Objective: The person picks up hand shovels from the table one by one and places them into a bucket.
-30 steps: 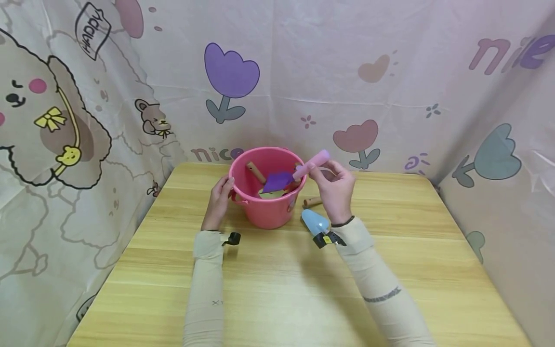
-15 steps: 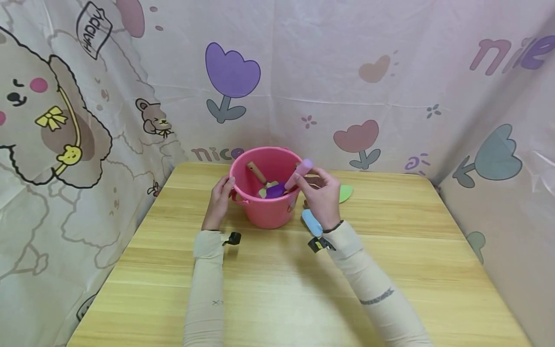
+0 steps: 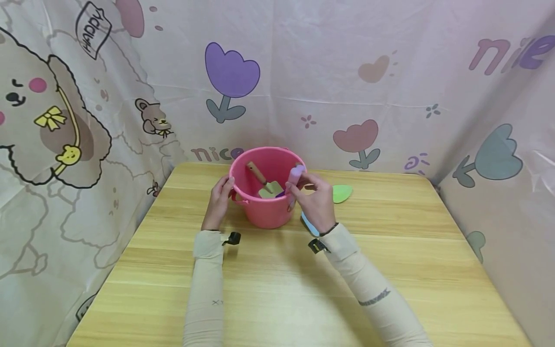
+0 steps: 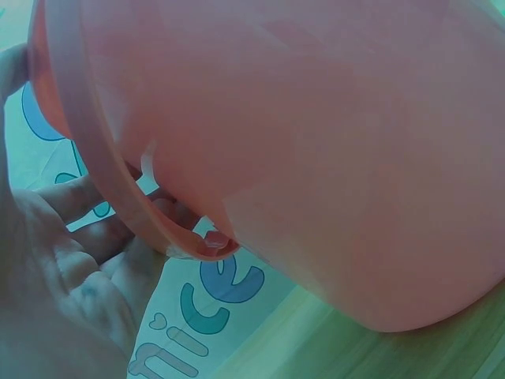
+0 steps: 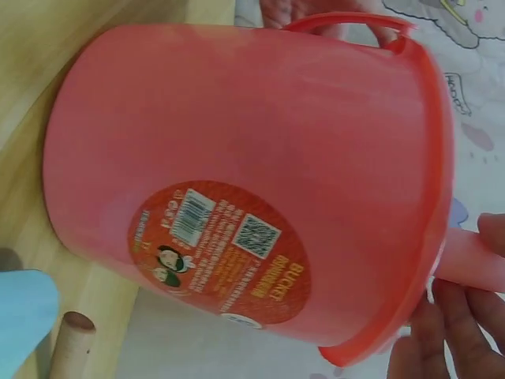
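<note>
A pink bucket [image 3: 269, 212] stands upright on the table, its side label [image 5: 221, 253] facing the right wrist view. My left hand [image 3: 215, 205] grips its left rim, thumb over the edge and fingers by the bucket's carrying handle [image 4: 142, 213]. At the right rim, my right hand [image 3: 318, 205] pinches the lilac handle [image 3: 293, 177] of a purple toy shovel. Only a sliver of its blade [image 3: 281, 193] shows inside the bucket. A pale yellow-green trowel [image 3: 270, 189] with a wooden handle leans within the bucket.
Right of the bucket lie a light blue tool [image 3: 310, 224] and a green blade [image 3: 342, 193], both partly behind my right hand. A wooden handle [image 5: 72, 347] shows beside the blue one. Printed cloth [image 3: 295, 72] hangs behind the wooden table [image 3: 260, 289].
My right hand has moved left and down, lowering the purple shovel into the bucket with its handle turned more upright. The green blade has come into sight. My left hand stays on the rim.
</note>
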Tool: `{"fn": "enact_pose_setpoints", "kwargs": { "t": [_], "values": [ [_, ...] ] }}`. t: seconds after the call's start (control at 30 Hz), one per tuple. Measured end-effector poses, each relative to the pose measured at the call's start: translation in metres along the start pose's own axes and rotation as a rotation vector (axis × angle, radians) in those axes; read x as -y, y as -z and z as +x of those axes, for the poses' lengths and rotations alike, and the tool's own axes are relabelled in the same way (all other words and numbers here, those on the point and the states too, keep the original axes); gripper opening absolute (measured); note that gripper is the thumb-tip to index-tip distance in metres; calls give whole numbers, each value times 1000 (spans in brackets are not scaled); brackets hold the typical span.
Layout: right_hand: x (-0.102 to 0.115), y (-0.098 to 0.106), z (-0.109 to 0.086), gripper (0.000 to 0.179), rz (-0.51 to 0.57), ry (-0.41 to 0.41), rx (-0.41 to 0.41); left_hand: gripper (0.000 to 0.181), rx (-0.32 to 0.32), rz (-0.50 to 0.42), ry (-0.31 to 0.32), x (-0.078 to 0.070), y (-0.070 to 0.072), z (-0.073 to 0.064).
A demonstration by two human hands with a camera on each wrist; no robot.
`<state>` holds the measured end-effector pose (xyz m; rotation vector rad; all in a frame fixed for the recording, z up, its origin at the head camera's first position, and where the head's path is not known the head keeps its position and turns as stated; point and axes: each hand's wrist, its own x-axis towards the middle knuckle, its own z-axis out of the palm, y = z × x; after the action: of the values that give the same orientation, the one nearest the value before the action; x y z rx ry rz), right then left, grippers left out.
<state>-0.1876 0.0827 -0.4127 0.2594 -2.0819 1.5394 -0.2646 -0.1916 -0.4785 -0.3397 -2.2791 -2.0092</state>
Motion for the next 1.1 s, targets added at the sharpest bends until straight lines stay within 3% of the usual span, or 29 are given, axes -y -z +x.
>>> {"fn": "enact_pose_setpoints", "kwargs": {
  "t": [0.4, 0.73, 1.1],
  "values": [
    [-9, -1, 1, 28, -131, -68, 57, 61, -1, -10, -20, -1, -1, 0],
    [-7, -1, 1, 32, -119, -116, 88, 56, 6, -25, -7, 1, 0, -1],
    [-8, 8, -2, 35, -68, -73, 61, 60, -6, -3, -15, 1, -1, 1]
  ]
}}
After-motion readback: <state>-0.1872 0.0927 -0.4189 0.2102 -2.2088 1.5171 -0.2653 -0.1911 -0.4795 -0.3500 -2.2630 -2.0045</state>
